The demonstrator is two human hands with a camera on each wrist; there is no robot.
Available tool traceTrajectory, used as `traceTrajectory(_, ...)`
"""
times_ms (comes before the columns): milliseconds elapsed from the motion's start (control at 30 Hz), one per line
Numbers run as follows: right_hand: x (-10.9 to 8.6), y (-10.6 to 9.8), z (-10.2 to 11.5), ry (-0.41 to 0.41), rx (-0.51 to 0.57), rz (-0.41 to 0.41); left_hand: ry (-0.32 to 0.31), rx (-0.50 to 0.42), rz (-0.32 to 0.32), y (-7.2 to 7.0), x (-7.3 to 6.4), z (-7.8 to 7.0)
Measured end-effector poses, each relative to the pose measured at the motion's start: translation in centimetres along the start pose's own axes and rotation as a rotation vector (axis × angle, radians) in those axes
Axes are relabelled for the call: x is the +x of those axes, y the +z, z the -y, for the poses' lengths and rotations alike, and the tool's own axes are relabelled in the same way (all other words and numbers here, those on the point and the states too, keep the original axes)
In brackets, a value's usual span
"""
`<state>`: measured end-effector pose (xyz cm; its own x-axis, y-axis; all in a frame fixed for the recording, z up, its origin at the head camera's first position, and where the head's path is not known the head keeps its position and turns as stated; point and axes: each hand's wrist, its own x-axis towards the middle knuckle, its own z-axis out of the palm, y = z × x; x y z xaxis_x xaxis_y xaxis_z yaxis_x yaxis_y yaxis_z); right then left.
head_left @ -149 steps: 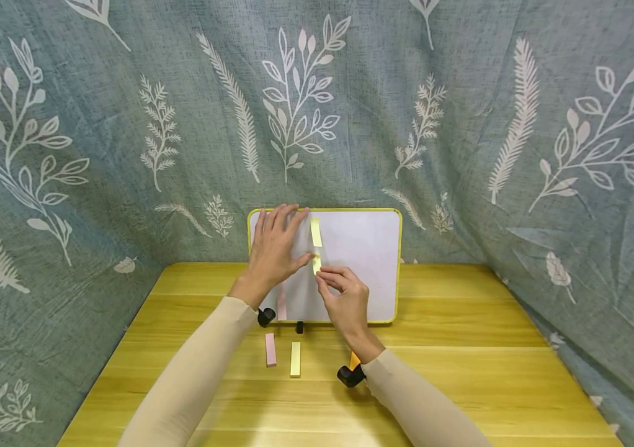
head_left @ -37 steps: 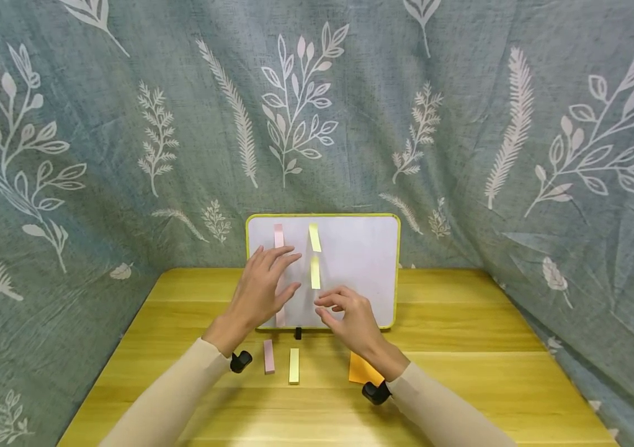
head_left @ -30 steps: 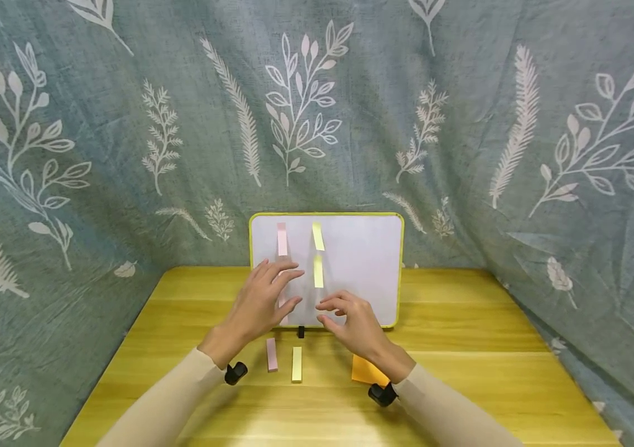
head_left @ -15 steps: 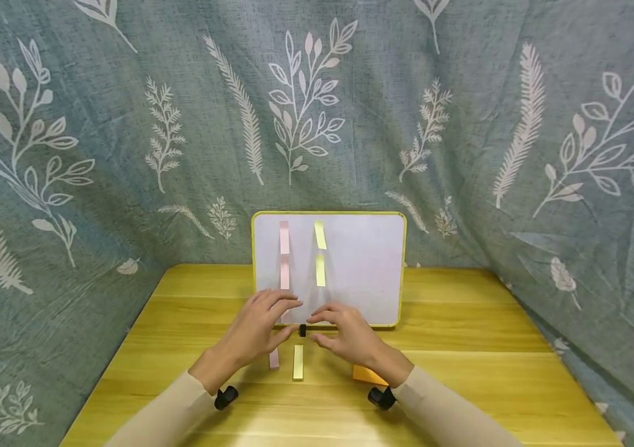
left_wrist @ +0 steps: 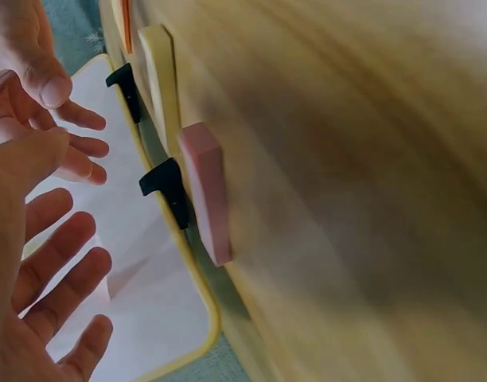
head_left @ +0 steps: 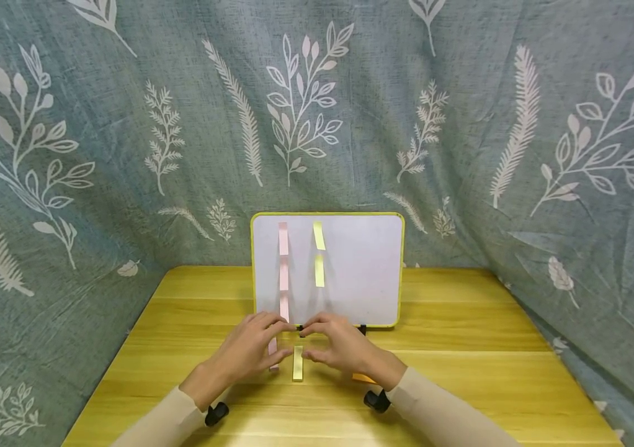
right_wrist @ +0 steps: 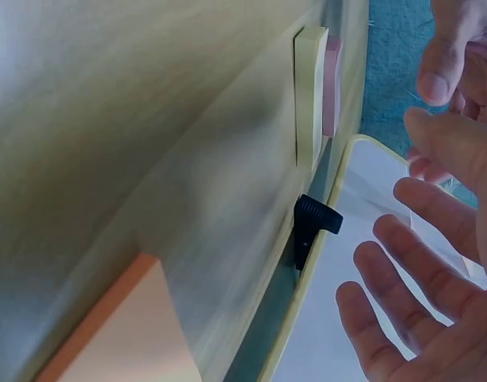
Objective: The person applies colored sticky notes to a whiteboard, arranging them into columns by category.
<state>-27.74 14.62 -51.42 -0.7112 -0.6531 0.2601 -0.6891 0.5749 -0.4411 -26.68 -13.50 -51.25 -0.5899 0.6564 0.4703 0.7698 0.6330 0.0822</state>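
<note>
My left hand and right hand hover facing each other, fingers loosely bent and holding nothing. Between their fingertips in the head view lies a yellow sticky-note pad on the table. A pink sticky-note pad lies beside it, partly covered by my left hand in the head view. Behind the hands stands a whiteboard with a yellow frame. Down its left side runs a column of three pink sticky strips; two yellow sticky strips hang to their right, the upper one slanted.
An orange sticky-note pad lies under my right wrist, mostly hidden in the head view. Black feet hold up the whiteboard's lower edge. A patterned grey-green curtain surrounds the wooden table.
The right hand has let go of the lower yellow strip, which now hangs on the whiteboard. Both hands have moved down from the board toward the pads, uncovering the pink column.
</note>
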Motion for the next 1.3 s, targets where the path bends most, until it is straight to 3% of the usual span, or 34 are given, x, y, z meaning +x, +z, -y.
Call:
traceTrajectory(333,-0.1,0.6,0.2,0.013,-0.051,0.079,-0.048,-0.004,0.112,0.6,-1.4,0.1)
traceTrajectory(633,0.0,1.3,0.3,0.029,-0.111,0.130,-0.127,-0.072,0.210,0.8,-1.7,0.0)
traceTrajectory(867,-0.2,1.7,0.2,0.054,-0.111,0.153,-0.125,-0.078,0.270,1.2,-1.8,-0.1)
traceTrajectory(1300,0.0,2.5,0.7,0.020,-0.162,0.140,-0.119,-0.090,0.335,1.3,-1.9,-0.2)
